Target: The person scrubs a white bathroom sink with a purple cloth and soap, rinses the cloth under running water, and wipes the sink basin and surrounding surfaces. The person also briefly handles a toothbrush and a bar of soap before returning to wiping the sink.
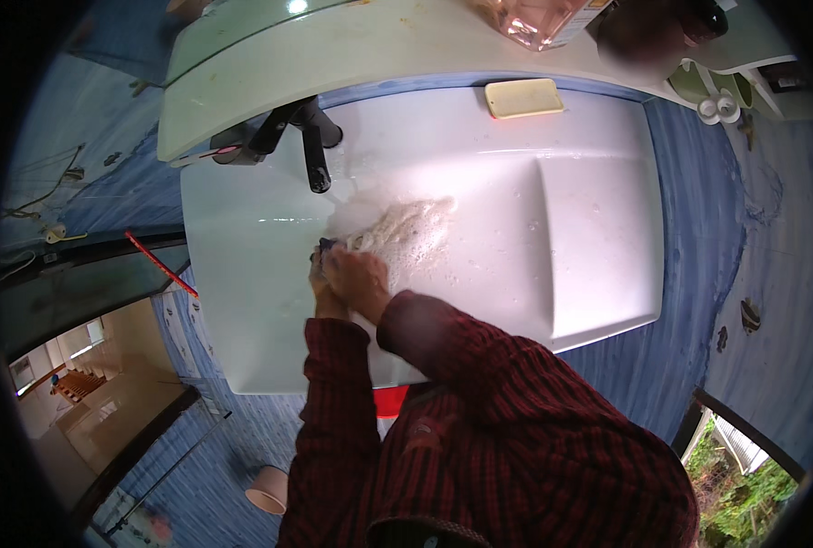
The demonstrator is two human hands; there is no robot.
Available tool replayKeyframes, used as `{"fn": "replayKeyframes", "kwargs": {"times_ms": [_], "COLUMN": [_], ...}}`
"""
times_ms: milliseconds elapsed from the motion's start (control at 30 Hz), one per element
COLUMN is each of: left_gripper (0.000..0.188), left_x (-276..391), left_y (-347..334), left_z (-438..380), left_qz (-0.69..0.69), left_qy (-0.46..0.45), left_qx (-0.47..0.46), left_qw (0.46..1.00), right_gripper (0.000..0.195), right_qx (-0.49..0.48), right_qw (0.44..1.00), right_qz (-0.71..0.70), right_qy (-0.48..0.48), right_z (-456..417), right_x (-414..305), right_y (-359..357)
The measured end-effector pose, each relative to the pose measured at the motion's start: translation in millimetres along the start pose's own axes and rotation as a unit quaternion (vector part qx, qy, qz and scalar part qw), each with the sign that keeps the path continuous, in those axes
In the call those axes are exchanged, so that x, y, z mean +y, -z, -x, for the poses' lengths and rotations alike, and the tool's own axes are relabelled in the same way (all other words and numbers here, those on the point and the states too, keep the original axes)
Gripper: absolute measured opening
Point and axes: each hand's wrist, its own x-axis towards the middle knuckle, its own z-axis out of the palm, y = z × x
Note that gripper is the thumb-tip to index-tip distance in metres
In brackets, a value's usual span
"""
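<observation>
Both my hands are pressed together over the left half of a white washbasin (pixel 605 240). My right hand (pixel 362 270) lies across my left hand (pixel 323 284) and covers much of it. A small dark blue item (pixel 326 243), perhaps cloth, pokes out at the fingertips, gripped between the two hands; most of it is hidden. Just beyond and to the right, a pale foamy mass (pixel 406 229) lies in cloudy water. Whether it is wet fabric or only suds is unclear. Above my hands stands a black faucet (pixel 316 157), its spout pointing toward me.
A cream soap dish (pixel 524 98) rests on the basin's back ledge. Behind it runs a pale shelf (pixel 379 41) with a pink bottle (pixel 540 20). Left of the faucet is a dark cup (pixel 238 152). Below the front edge a red object (pixel 391 401) shows; a pink bucket (pixel 267 490) is lower left.
</observation>
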Motion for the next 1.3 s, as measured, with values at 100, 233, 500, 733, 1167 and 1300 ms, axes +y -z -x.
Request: {"fn": "replayKeyframes", "kwargs": {"times_ms": [100,233,500,733,1167,1300], "left_gripper": [0.046,0.046,0.068,0.041,0.019,0.025], "left_x": [3,-17,35,58,17,-1], "left_y": [-18,-80,-84,-200,-312,-319], "left_z": [0,6,8,49,72,75], "left_qz": [0.045,-0.045,-0.122,-0.446,-0.525,-0.498], "left_qy": [0.020,-0.018,0.063,-0.116,-0.035,-0.005], "left_qx": [0.003,0.169,0.210,-0.083,-0.337,-0.383], "left_qw": [0.999,0.984,0.968,0.883,0.781,0.778], "right_gripper": [0.029,0.028,0.019,0.021,0.013,0.015], "right_qx": [-0.020,0.026,0.091,0.189,0.302,0.317], "right_qw": [0.999,0.994,0.966,0.868,0.839,0.843], "right_qz": [0.047,0.102,0.051,0.069,0.191,0.214], "right_qy": [0.010,-0.023,0.238,0.454,0.410,0.378], "right_z": [-2,-71,-35,30,107,126], "right_x": [-3,53,78,20,52,65], "right_y": [-3,5,18,126,235,247]}}
